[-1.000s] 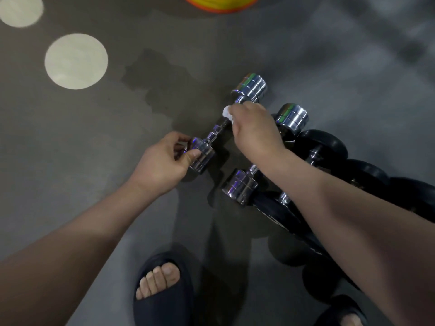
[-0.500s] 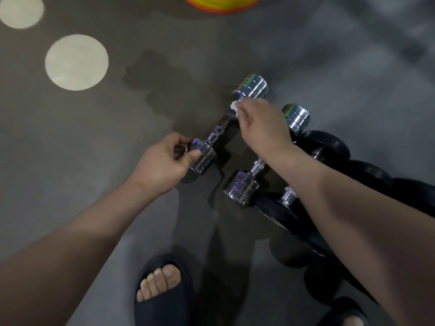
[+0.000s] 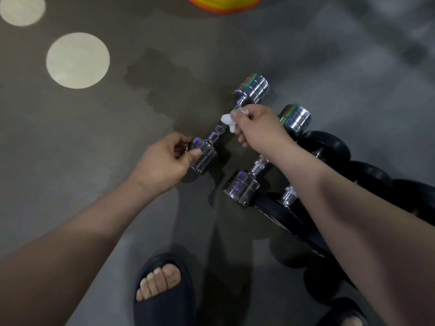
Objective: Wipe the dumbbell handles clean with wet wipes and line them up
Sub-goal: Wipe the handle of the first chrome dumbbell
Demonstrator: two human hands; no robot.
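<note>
Two hands on one chrome dumbbell (image 3: 231, 121) lying on the floor (image 3: 94, 142): left hand (image 3: 164, 161) grips its near head, right hand (image 3: 257, 128) pinches a white wipe (image 3: 227, 121) round the handle, beside the other dumbbells (image 3: 270, 158).

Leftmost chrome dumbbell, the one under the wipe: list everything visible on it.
The chrome dumbbell is shiny metal: two ringed cylindrical heads joined by a thin knurled bar with stepped collars. It lies diagonally, near head lower left, far head upper right, leftmost in the row and apart from the second dumbbell. The left hand grips the near head. The right hand pinches a white wipe on the bar near the far head. Whether it rests on the grey floor is unclear.
</note>
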